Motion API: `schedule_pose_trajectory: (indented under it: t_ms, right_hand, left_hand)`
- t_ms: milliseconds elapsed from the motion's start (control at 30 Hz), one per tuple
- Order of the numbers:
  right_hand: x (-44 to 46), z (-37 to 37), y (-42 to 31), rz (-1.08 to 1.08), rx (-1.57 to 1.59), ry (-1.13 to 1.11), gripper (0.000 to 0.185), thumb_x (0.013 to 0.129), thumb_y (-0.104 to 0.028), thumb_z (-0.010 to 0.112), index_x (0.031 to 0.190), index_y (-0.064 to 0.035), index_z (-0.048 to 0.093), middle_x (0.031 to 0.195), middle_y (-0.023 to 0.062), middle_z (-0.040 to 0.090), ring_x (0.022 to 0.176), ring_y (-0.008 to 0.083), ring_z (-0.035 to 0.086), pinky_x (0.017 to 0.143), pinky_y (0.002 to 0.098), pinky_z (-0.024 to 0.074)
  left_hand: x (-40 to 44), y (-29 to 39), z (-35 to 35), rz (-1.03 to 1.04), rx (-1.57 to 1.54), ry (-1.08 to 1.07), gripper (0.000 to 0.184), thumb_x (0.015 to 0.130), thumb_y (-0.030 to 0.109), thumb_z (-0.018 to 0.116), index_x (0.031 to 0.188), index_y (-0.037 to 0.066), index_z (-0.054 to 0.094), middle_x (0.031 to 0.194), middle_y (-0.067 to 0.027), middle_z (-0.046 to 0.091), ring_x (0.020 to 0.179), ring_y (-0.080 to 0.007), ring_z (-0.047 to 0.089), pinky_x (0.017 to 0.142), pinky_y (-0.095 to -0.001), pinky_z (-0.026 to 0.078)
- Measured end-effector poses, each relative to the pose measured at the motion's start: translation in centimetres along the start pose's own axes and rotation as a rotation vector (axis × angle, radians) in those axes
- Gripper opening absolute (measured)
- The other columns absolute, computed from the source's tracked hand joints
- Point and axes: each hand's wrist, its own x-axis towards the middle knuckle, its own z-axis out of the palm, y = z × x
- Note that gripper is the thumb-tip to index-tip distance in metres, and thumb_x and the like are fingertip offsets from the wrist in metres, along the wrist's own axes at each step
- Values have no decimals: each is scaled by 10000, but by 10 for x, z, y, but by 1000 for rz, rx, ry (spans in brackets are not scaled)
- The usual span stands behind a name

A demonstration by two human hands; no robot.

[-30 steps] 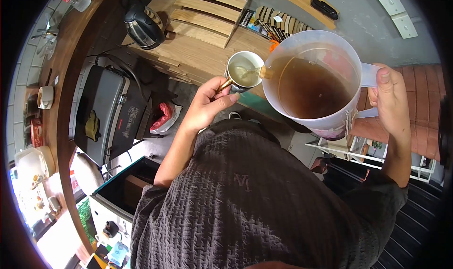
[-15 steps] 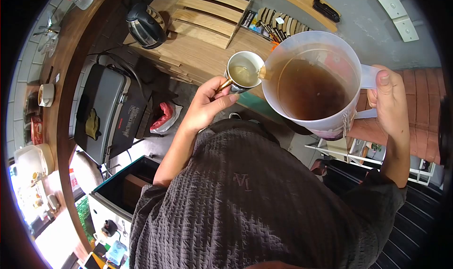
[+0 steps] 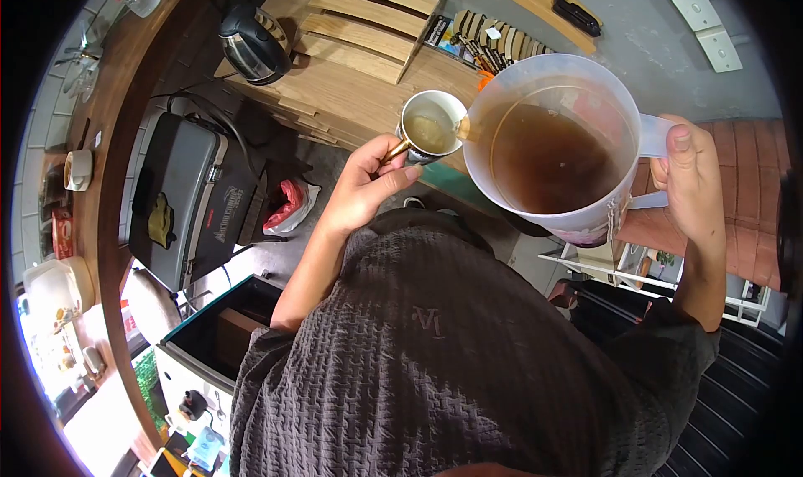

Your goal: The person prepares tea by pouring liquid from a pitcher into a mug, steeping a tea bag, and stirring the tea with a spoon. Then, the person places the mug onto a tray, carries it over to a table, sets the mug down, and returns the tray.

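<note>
My left hand (image 3: 368,184) grips the gold handle of a mug (image 3: 425,153) with a white inside, holding it up in front of me. Pale yellowish liquid partly fills the mug. In my right hand (image 3: 684,176) is the handle of a large translucent plastic pitcher (image 3: 623,92) holding brown liquid. The pitcher tilts left, its spout touching or just over the mug's right rim, with brownish liquid showing at the spout. Whether liquid runs into the mug at this moment is hard to make out.
A wooden counter (image 3: 368,84) lies ahead, bearing an electric kettle (image 3: 253,46) and a slatted wooden rack (image 3: 368,25). To the left stand a dark hard case (image 3: 188,201) and a wooden shelf (image 3: 117,159). A white wire rack (image 3: 602,270) is at the lower right.
The view has shifted very slightly. Both hands, the mug and the pitcher keep nearly the same positions, and the brown liquid's surface looks a little different.
</note>
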Motion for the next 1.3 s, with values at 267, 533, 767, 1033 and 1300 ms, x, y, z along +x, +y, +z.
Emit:
schedule_pose_trajectory:
  t_ms: [267, 533, 767, 1033, 1300]
  right_hand:
    - [0, -3, 3, -23, 7, -24, 556, 978, -523, 457, 712, -39, 516, 560, -49, 385, 528, 45, 320, 479, 238, 255]
    - [0, -2, 2, 0, 7, -4, 555, 981, -518, 456, 706, -38, 509, 561, -47, 385, 529, 45, 320, 480, 237, 254]
    - [1, -2, 4, -19, 14, 1, 552, 981, -515, 458, 711, -37, 518, 561, -47, 387, 530, 45, 320, 476, 242, 253]
    - [4, -5, 1, 7, 0, -27, 573, 971, -537, 461, 707, -33, 523, 553, -48, 386, 524, 45, 324, 473, 243, 253]
    - [5, -1, -4, -4, -14, -20, 571, 969, -537, 466, 708, -33, 523, 550, -49, 385, 521, 46, 328, 472, 242, 255]
  left_hand:
    - [2, -2, 2, -24, -27, 9, 237, 846, 41, 654, 793, 99, 431, 725, 96, 329, 656, -7, 296, 588, -177, 278]
    - [4, -3, 2, -31, -27, 12, 238, 847, 33, 644, 788, 98, 423, 719, 93, 328, 654, -10, 298, 590, -176, 285]
    - [5, -3, 1, -32, -22, -12, 230, 853, 23, 624, 783, 95, 417, 716, 90, 319, 655, -11, 302, 602, -169, 311]
    - [6, -3, 0, -8, -13, -18, 241, 854, 21, 624, 784, 97, 407, 733, 85, 317, 674, -12, 315, 626, -163, 331]
    - [4, 1, 0, -25, -44, -14, 243, 850, 10, 620, 785, 99, 403, 735, 84, 318, 673, -11, 317, 628, -162, 339]
